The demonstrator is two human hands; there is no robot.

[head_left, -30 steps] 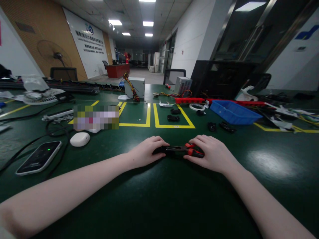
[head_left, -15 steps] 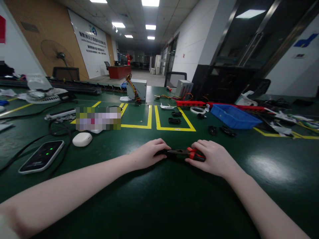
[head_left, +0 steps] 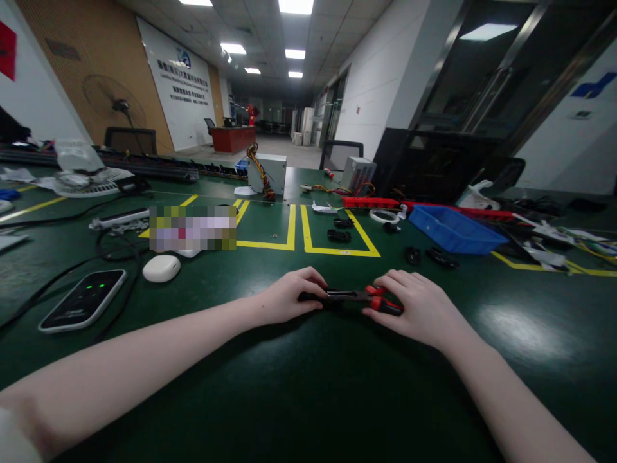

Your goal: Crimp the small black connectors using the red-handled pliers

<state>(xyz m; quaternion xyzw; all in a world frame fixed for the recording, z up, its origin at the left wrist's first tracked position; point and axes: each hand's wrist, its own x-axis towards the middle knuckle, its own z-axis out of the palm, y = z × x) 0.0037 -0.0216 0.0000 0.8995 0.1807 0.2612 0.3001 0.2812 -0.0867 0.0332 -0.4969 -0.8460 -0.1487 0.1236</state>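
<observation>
My right hand (head_left: 417, 305) is closed around the red and black handles of long-nose pliers (head_left: 377, 299), whose jaws point left. Between the thumb and fingers of my left hand (head_left: 295, 296) is a small black part (head_left: 308, 296), mostly covered by the fingers, so its kind is unclear. The plier tips meet or overlap the right end of this part; whether they grip it I cannot tell. Both hands are low over the green table (head_left: 308, 399). Beyond them, two black pieces (head_left: 339, 235) lie inside a yellow taped outline.
A blue bin (head_left: 456, 230) stands at the right, with black parts (head_left: 442, 258) before it. At the left are a white case (head_left: 161, 268), a device with green lights (head_left: 83, 301) and black cables. Two power supplies (head_left: 276, 175) stand farther back.
The plier handles look slightly wider apart, and my right hand has shifted a little to the right. My left hand stays in nearly the same place, still pinching the black part.
</observation>
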